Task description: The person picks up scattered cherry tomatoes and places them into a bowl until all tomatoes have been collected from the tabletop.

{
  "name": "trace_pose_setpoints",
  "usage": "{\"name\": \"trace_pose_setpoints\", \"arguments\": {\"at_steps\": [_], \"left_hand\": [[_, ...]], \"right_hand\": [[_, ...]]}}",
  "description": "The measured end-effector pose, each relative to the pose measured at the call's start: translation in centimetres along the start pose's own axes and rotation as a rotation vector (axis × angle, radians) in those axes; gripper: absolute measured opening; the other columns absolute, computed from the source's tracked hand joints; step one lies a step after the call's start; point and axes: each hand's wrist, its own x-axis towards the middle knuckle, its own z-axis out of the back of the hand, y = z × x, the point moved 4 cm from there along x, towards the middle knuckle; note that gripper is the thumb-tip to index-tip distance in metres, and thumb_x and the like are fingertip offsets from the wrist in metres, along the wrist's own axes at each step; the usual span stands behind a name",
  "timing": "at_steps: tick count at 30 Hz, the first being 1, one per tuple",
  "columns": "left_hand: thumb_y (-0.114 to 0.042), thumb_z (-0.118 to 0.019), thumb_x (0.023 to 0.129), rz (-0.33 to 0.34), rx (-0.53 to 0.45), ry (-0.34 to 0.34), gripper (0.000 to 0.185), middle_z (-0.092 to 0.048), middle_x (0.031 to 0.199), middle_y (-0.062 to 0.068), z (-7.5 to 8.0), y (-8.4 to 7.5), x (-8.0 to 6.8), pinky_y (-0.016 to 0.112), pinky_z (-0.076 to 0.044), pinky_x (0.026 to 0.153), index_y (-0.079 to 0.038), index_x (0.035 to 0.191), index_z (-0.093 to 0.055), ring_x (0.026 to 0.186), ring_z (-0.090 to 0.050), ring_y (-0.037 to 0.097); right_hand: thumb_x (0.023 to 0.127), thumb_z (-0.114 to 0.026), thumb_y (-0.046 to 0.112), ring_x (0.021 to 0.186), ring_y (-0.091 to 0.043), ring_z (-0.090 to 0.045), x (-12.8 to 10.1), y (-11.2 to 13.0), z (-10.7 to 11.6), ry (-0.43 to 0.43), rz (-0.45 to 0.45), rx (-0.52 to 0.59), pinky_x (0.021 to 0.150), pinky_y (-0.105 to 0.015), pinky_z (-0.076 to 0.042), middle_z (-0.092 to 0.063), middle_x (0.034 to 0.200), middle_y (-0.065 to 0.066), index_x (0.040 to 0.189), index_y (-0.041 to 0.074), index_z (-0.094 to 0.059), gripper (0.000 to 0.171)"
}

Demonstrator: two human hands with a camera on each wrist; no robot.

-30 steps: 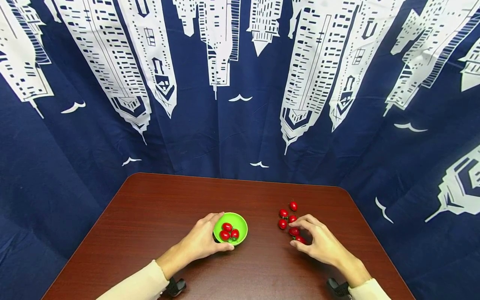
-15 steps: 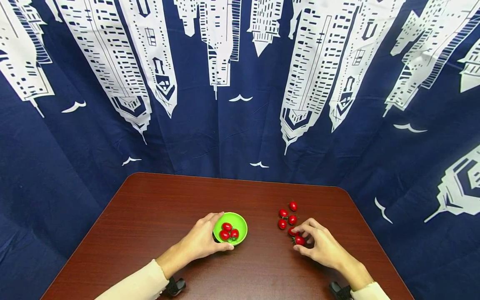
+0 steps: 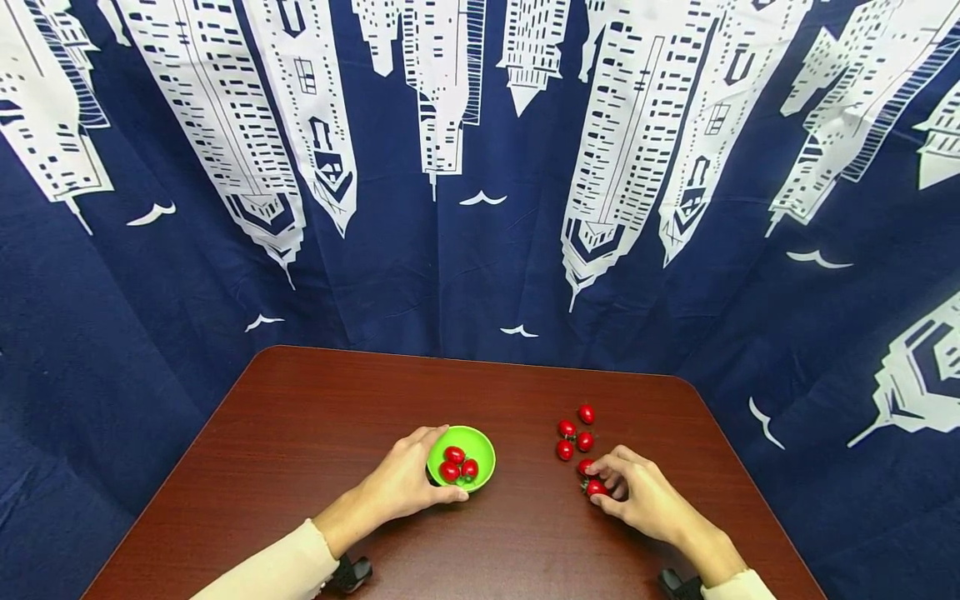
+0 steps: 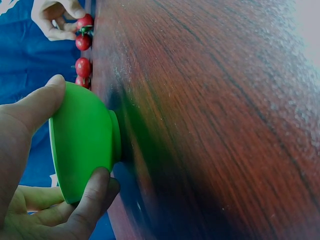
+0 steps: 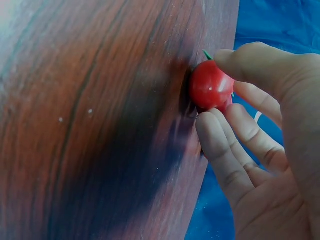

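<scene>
Right hand (image 3: 645,497) pinching small red tomato (image 3: 597,487) at fingertips on desk (image 3: 315,417), likely light, smooth, squashable so best held gently round middle; left hand (image 3: 401,481) gripping green bowl (image 3: 480,446) by rim

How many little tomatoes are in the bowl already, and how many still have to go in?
Three tomatoes lie in the green bowl, which the left hand holds. The right hand pinches one tomato at the table. Five more wait beside it: four in a loose cluster, one by the fingers.
</scene>
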Motion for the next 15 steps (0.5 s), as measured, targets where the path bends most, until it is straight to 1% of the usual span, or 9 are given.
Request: {"name": "trace_pose_setpoints", "arguments": {"at_steps": [2,9,15], "left_hand": [[-0.046,-0.109,0.079,0.005,-0.008,0.000,0.109,-0.073,0.152,0.018,-0.10,0.13,0.03,0.057,-0.063,0.119,0.005,0.162,-0.061,0.137,-0.074,0.039],[-0.046,-0.110,0.078,-0.017,0.002,-0.014,0.109,-0.074,0.150,0.019,-0.16,0.25,0.15,0.057,-0.065,0.117,0.006,0.161,-0.061,0.134,-0.075,0.038],[-0.047,-0.110,0.077,-0.019,-0.002,-0.006,0.111,-0.073,0.151,0.020,0.00,0.16,-0.06,0.059,-0.064,0.117,0.006,0.161,-0.061,0.135,-0.075,0.040]], "right_hand": [[0.091,-0.098,0.004,0.087,-0.005,-0.074,0.01,0.05,-0.08,0.015,0.000,0.004,0.070,-0.024,-0.066,-0.073,0.107,0.003,0.120,0.013,-0.082,0.034],[0.091,-0.096,0.001,0.089,-0.005,-0.073,0.09,0.34,-0.33,0.047,0.004,0.017,0.069,-0.023,-0.065,-0.074,0.106,0.004,0.116,0.013,-0.082,0.031],[0.091,-0.095,-0.001,0.088,-0.005,-0.074,0.27,0.69,-0.58,0.073,0.010,0.044,0.067,-0.024,-0.066,-0.075,0.105,0.003,0.113,0.012,-0.082,0.030]]}}
